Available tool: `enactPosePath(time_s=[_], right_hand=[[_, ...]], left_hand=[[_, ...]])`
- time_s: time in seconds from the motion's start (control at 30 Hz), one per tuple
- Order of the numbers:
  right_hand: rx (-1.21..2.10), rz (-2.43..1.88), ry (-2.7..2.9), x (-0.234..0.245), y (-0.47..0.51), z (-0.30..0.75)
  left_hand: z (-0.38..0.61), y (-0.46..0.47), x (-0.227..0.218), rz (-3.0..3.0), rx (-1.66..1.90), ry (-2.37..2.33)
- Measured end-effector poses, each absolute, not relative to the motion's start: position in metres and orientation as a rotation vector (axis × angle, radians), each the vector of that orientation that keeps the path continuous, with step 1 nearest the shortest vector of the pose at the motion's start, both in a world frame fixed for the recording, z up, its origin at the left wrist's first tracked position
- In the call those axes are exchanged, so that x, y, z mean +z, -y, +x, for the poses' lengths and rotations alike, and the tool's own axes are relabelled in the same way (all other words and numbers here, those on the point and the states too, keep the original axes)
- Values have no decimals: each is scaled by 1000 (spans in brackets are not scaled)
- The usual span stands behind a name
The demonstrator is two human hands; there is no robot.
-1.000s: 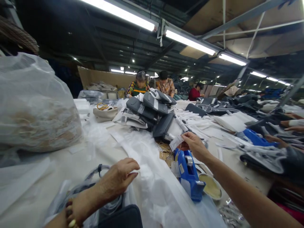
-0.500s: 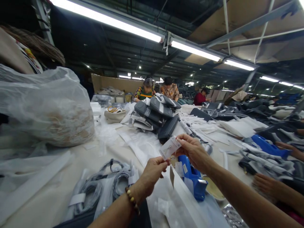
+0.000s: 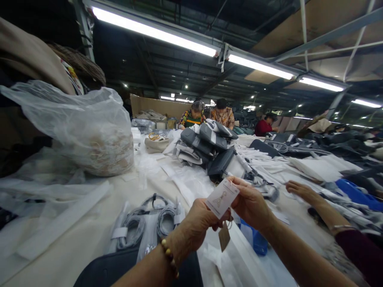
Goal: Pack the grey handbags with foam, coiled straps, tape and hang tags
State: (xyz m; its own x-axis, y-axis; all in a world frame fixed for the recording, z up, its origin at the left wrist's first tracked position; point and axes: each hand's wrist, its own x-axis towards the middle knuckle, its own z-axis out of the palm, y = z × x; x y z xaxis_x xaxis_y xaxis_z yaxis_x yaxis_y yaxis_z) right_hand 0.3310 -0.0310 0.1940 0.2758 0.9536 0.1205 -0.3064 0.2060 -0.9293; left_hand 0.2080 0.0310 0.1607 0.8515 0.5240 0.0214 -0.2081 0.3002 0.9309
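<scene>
Between my two hands is a white printed card tag (image 3: 222,199) with a small line drawing on it. My left hand (image 3: 201,221), with a bead bracelet at the wrist, pinches the tag's lower left side. My right hand (image 3: 249,201) grips its upper right edge. A brown tag (image 3: 224,236) dangles on a string just below. Under my left forearm lies a dark bag (image 3: 107,267) with wrapped grey straps (image 3: 131,227) on top. A blue holder (image 3: 259,239) is partly hidden behind my right forearm.
A heap of dark grey folded bags (image 3: 206,139) stands ahead. A large clear plastic sack (image 3: 98,135) is on the left. From the right, a co-worker's hand (image 3: 302,191) reaches over the table. Other people work across the table.
The white tag has turned more squarely toward me, and my left hand has closed further onto it. The co-worker's hand at right has reached forward. The view has shifted left.
</scene>
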Motion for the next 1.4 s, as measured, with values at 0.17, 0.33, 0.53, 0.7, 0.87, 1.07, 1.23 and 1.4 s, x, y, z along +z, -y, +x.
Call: enactPosePath(time_s=[0.17, 0.33, 0.53, 0.7, 0.87, 1.07, 1.23, 1.4], right_hand=[[1064, -930, 849, 193, 34, 327], [1056, -900, 938, 191, 49, 334], [1081, -838, 1139, 175, 64, 341], [1142, -841, 1050, 160, 64, 343], [1140, -900, 928, 154, 68, 344], [1158, -911, 859, 150, 72, 341], [1171, -872, 784, 138, 70, 337], [1270, -770, 767, 129, 68, 329]], left_hand=[[209, -27, 158, 1152, 537, -406], [203, -33, 159, 1193, 532, -464], [191, -44, 167, 1393, 588, -542], [186, -51, 172, 1533, 645, -572], [184, -57, 172, 1591, 647, -576], [183, -59, 167, 1358, 560, -449], [186, -59, 167, 1175, 509, -379], [188, -59, 165, 1211, 486, -413]])
